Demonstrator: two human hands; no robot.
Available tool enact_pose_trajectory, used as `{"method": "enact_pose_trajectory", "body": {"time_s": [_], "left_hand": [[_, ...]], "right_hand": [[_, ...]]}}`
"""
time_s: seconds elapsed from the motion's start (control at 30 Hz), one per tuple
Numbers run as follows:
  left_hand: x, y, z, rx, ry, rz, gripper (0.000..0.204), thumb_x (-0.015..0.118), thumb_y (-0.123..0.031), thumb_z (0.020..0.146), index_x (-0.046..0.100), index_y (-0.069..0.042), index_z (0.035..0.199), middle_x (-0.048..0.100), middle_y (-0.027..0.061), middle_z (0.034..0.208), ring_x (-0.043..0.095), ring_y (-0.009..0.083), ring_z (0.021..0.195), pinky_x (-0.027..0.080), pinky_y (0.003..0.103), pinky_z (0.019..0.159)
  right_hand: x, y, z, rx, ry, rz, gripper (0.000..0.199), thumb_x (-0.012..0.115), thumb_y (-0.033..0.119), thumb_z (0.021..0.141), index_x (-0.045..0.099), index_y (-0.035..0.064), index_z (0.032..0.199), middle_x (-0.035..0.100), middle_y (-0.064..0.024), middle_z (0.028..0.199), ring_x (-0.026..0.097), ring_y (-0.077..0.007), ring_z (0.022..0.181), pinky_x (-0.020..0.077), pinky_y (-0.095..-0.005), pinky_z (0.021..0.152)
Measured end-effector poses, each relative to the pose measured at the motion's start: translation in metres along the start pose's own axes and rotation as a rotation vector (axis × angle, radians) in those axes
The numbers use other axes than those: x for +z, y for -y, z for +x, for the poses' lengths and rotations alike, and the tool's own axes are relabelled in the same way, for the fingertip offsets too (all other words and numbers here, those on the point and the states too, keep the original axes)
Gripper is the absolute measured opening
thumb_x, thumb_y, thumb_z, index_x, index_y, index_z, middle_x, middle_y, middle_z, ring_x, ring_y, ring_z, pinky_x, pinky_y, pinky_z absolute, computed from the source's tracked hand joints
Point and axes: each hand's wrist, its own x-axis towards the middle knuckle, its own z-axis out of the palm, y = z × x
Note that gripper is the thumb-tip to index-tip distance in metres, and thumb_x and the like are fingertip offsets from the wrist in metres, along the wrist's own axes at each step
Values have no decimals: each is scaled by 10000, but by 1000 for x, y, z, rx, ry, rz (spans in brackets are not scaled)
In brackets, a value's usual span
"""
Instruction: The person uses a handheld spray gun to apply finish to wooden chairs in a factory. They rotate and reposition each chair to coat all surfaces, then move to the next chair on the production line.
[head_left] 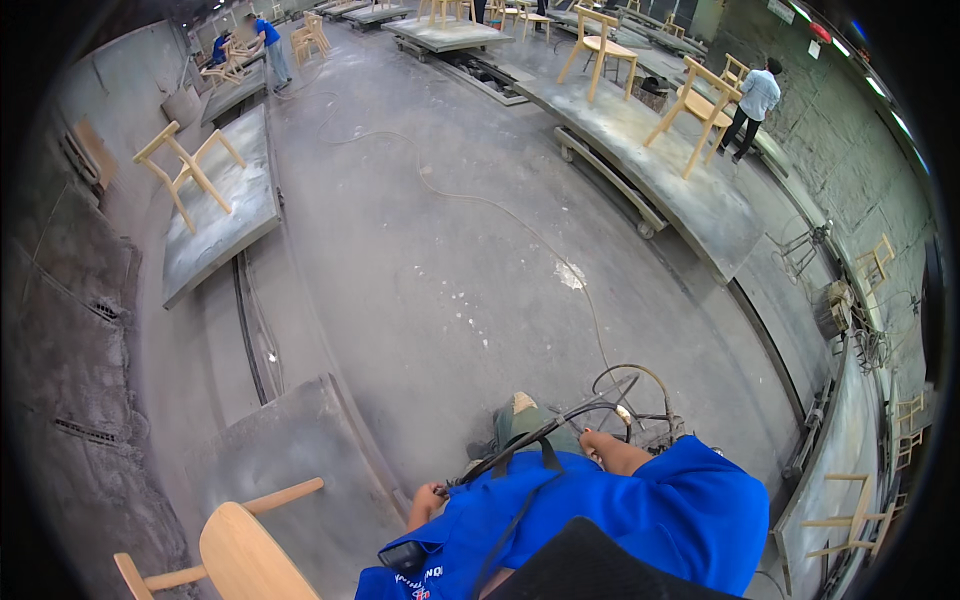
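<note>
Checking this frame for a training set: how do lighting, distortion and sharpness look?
Head view: even, dull light with faint shadows; a pale glare patch on the floor. Fisheye bends the platforms and puts a black rim at the corners. The middle is fairly sharp; the distant chairs go soft. The left hand and right hand on the black hose are small.

The chair [245,550] at the near platform's edge is pale bare wood, smooth and matt. The platform [290,450] looks like grey metal, dusty and dull. The floor [450,250] is rough concrete with a worn shine. The hose [530,438] in the left hand [428,497] looks like black matt rubber. The sleeve [690,490] is blue cloth.
</note>
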Motion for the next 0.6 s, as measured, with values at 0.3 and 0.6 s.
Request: {"method": "enact_pose_trajectory", "body": {"time_s": [0.3,0.6], "left_hand": [[3,-15,-12,22,-217,-28,415,820,-182,769,721,-109,1165,747,153,1037,719,276,917,555,384,810],[69,8,-73,-11,-494,-381,337,788,-177,788,723,-73,1102,742,159,902,721,274,856,544,381,746]], "right_hand": [[-2,2,64,-69,-91,178,401,530,322,931,701,45,1167,746,-160,1070,737,-314,949,566,-427,796],[-82,100,26,-190,-124,-109,518,500,490,933,703,64,1145,752,-161,980,740,-324,865,576,-427,758]]}}
